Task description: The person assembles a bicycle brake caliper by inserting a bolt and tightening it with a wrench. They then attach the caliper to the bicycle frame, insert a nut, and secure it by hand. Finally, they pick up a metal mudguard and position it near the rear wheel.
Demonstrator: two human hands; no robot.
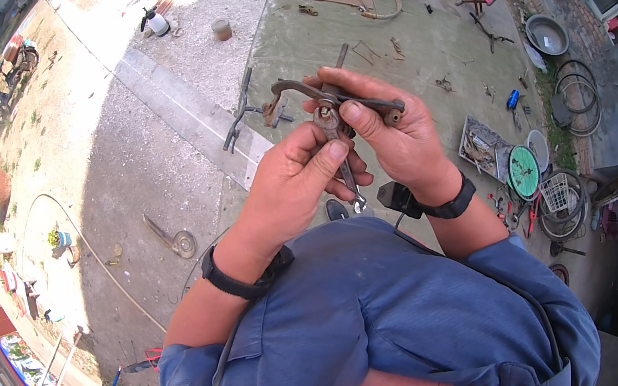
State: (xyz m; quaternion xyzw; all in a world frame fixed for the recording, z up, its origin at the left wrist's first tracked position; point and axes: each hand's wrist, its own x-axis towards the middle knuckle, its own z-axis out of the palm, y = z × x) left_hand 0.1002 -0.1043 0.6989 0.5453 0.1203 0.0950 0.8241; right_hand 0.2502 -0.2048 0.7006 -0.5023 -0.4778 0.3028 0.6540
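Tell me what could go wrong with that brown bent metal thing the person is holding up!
The wrench in the left grip might slip off the bent metal part and scrape the other hand, since both are bare and very close together.

The right grip holds the bent part up in the air, so it could twist loose and perhaps drop to the ground.

A worn, brownish metal part (329, 97), curved at left and straight at right, is held aloft, a dark wrench-like tool (347, 174) running steeply down from its middle to a shiny lower end.
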